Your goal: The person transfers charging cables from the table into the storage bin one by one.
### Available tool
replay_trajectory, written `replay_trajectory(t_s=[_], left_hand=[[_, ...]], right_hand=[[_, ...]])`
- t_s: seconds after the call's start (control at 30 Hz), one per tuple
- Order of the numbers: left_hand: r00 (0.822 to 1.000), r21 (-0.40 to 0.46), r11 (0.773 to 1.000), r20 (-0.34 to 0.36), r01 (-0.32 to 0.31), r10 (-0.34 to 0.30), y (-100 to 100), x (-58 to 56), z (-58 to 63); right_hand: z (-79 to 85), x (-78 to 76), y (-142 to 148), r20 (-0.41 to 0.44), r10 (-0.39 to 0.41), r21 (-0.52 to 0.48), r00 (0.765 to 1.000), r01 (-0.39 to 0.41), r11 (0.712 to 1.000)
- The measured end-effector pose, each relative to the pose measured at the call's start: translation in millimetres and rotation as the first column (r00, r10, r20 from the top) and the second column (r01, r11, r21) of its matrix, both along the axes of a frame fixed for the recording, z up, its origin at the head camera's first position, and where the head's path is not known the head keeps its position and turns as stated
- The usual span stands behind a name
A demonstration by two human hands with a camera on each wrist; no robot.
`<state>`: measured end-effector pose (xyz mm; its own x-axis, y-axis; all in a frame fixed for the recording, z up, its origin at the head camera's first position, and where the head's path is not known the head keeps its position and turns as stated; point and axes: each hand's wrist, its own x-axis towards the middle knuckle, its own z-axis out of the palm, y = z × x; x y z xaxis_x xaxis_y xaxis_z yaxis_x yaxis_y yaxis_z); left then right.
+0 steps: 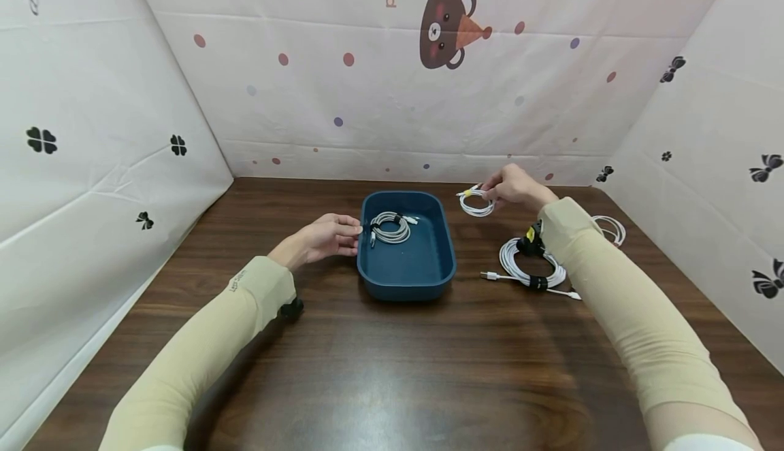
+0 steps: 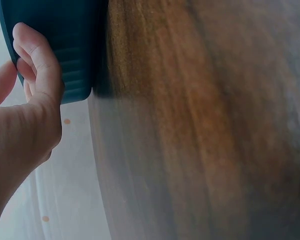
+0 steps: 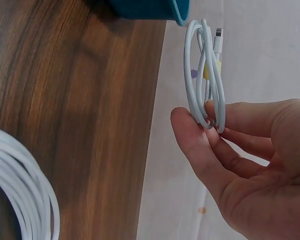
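Note:
In my right hand (image 1: 511, 186) I pinch a small coiled white charging cable (image 1: 475, 204) between thumb and fingers, raised to the right of a dark blue bin (image 1: 404, 292). A yellow tie (image 3: 218, 70) binds the coil, and a connector (image 3: 218, 41) sticks up in the right wrist view. My left hand (image 1: 329, 237) holds the bin's left side, thumb at the rim and fingers along the outer wall (image 2: 75, 65). Inside the bin lies a coiled grey cable (image 1: 392, 228) with a black strap.
On the wooden table (image 1: 380, 369), a larger coiled white cable (image 1: 514, 260) with a black strap lies under my right forearm. Farther right is another white cable (image 1: 612, 228), partly hidden by the sleeve. Patterned white sheets (image 1: 367, 97) wall off the back and sides.

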<state>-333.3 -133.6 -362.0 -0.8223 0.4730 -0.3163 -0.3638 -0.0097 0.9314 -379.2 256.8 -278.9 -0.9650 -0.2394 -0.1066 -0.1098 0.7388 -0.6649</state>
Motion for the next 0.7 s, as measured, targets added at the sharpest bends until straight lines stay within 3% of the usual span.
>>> replay_trajectory(t_s=[0.23, 0.7], left_hand=[[1.000, -0.002, 1.000, -0.001, 0.002, -0.002, 0, 0.4, 0.1], [1.000, -0.001, 1.000, -0.003, 0.011, -0.011, -1, -1.4, -1.8]], right_hand=[[2.0, -1.0, -9, 0.020, 0.002, -0.046, 1.000, -0.001, 0.999], [3.4, -1.5, -31, -0.015, 0.037, -0.012, 0.999, -0.037, 0.999]])
